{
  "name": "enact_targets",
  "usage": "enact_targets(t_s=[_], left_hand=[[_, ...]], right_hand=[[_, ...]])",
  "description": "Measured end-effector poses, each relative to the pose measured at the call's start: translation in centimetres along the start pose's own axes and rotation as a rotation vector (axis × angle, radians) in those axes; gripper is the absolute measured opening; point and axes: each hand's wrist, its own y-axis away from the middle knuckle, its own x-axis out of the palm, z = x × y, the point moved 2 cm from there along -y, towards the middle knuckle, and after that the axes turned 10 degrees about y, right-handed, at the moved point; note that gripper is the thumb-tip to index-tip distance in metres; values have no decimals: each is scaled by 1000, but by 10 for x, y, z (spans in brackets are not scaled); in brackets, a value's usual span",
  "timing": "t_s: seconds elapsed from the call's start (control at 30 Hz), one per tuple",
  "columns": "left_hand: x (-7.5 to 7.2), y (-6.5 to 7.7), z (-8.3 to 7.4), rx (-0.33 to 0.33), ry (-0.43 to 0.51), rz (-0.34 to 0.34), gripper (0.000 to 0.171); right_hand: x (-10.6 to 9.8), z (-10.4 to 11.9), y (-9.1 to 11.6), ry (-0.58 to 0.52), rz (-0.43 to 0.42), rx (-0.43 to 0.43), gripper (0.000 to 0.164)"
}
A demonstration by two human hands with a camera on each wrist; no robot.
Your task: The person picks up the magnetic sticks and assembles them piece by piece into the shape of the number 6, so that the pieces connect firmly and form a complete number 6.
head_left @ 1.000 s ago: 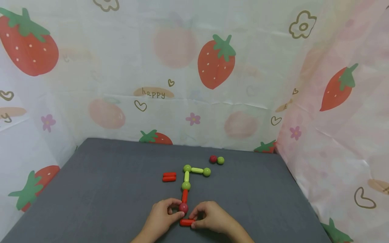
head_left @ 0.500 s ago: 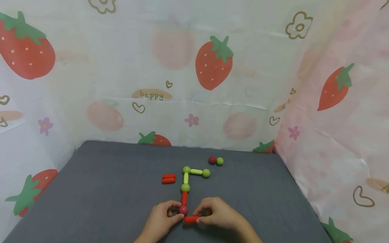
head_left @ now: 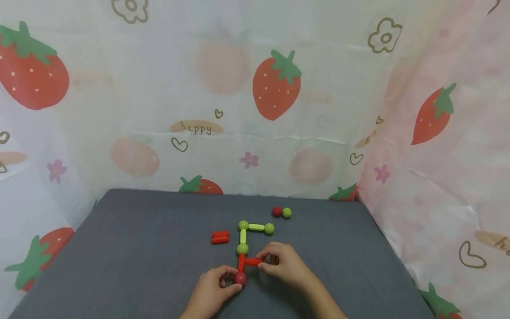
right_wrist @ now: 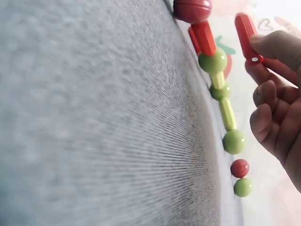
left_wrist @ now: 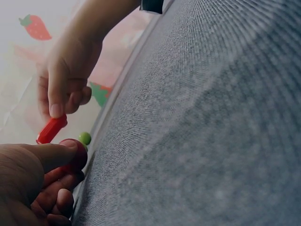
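On the table a chain of magnetic balls and rods runs away from me: a dark red ball (head_left: pixel 240 279), a red rod (head_left: pixel 241 264), then green balls (head_left: pixel 242 249) and yellow-green rods (head_left: pixel 256 227) that bend right at the far end. My left hand (head_left: pixel 213 290) pinches the dark red ball between thumb and fingers. Another red magnetic rod (right_wrist: pixel 246 38) is pinched by my right hand (head_left: pixel 287 264), raised off the table in the right wrist view. From the head its tip lines up with the chain's red rod; whether they touch I cannot tell.
Two spare red rods (head_left: pixel 220 237) lie side by side left of the chain. At the back right sit a loose dark red ball (head_left: pixel 276 212) and a green ball (head_left: pixel 287 213). Strawberry-print cloth (head_left: pixel 223 146) stands behind the dark grey table (head_left: pixel 159 266).
My right hand has lifted the red rod off the table and carried it away from me, past the dark red ball. The left hand keeps its pinch on the ball.
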Motion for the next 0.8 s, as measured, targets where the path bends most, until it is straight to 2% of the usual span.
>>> enact_targets(t_s=[0.27,0.8], left_hand=[[0,-1,-2,-16,-28,1,37],[0,-2,0,-19,-33,5,37]], right_hand=[[-5,-7,-12,44,-52,54,17],[-4,-34,-23,79,-14,129,13]])
